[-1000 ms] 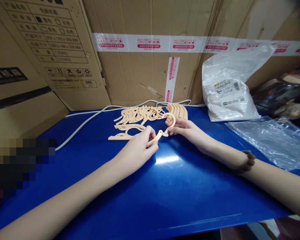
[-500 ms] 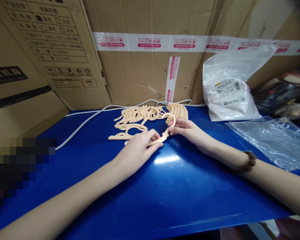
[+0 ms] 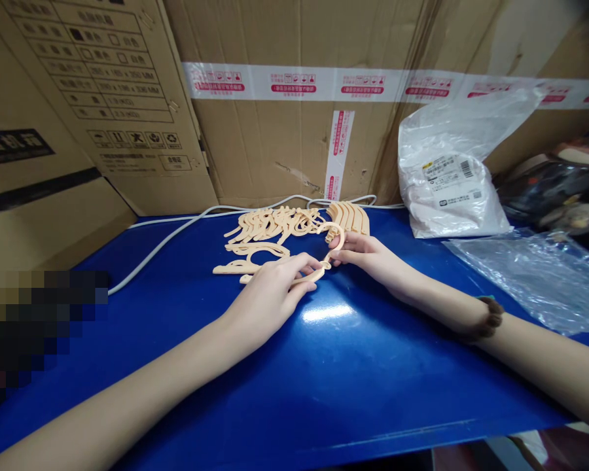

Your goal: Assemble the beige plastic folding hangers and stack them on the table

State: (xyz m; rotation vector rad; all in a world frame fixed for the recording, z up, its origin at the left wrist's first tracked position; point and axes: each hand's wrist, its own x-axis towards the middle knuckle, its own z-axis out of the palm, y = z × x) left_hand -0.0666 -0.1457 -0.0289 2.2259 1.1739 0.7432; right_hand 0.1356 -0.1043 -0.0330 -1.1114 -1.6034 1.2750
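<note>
My left hand [image 3: 277,291] is closed around a curved beige plastic hanger arm [image 3: 310,277], whose far end shows past the knuckles on the left. In my right hand [image 3: 360,256], thumb and fingers pinch a beige hanger hook [image 3: 341,237] with its curve pointing up and left. The hook's lower end meets the tip of the hanger arm; I cannot tell whether they are joined. Behind my hands lies a pile of beige hanger pieces [image 3: 269,226]. Beside it is a row of curved arms [image 3: 351,216], and more hanger parts [image 3: 235,268] lie left of my left hand.
A blue table [image 3: 373,379] carries everything. Cardboard boxes [image 3: 275,144] stand at the back and left, with a white cable [image 3: 164,245] along them. On the right are a labelled white plastic bag [image 3: 454,190] and a clear plastic sheet [image 3: 544,281].
My left hand has tilted the hanger arm slightly and shifted its fingers toward the joint with the hook. My right hand and the hook stay nearly still.
</note>
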